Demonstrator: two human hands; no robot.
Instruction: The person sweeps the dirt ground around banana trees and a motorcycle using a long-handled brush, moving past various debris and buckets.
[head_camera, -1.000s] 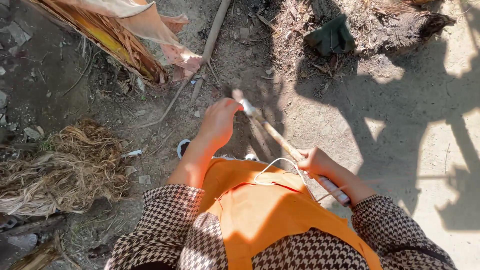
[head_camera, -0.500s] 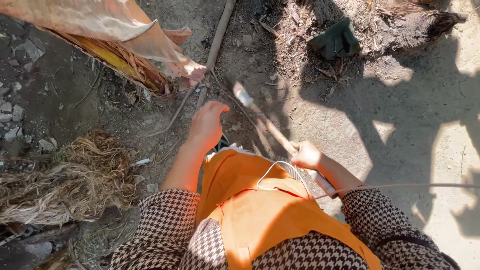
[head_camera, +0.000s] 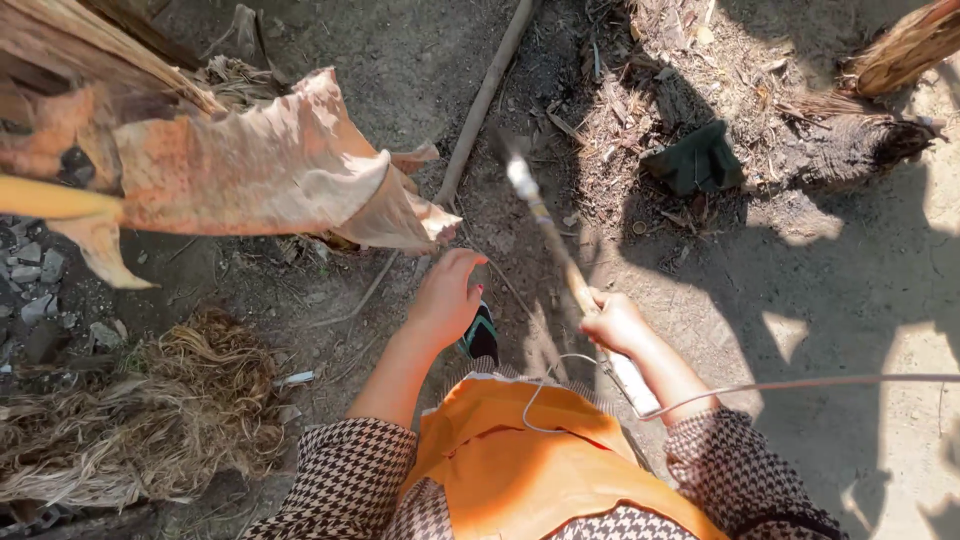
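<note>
My right hand (head_camera: 612, 321) grips a long wooden stick (head_camera: 560, 255) near its lower end; the stick slants up and to the left, and its pale tip (head_camera: 521, 178) hangs over the dirt. My left hand (head_camera: 446, 295) is stretched forward with fingers apart and holds nothing. It hovers just below the dry brown sheath of a palm frond (head_camera: 260, 170) that juts in from the left. A thin white cord (head_camera: 560, 375) loops across my orange garment (head_camera: 510, 460) and runs off to the right.
A heap of dry fibre (head_camera: 130, 420) lies at the left. A thin pole (head_camera: 480, 105) rests on the dirt ahead. A dark green cloth (head_camera: 697, 160) and a frond stump (head_camera: 860, 140) sit among debris at the upper right. One shoe (head_camera: 482, 335) shows below my left hand.
The view has tilted forward, and the frond sheath now fills the upper left. The stick has swung more upright. My left hand has come off the stick's end and now hangs open beside it.
</note>
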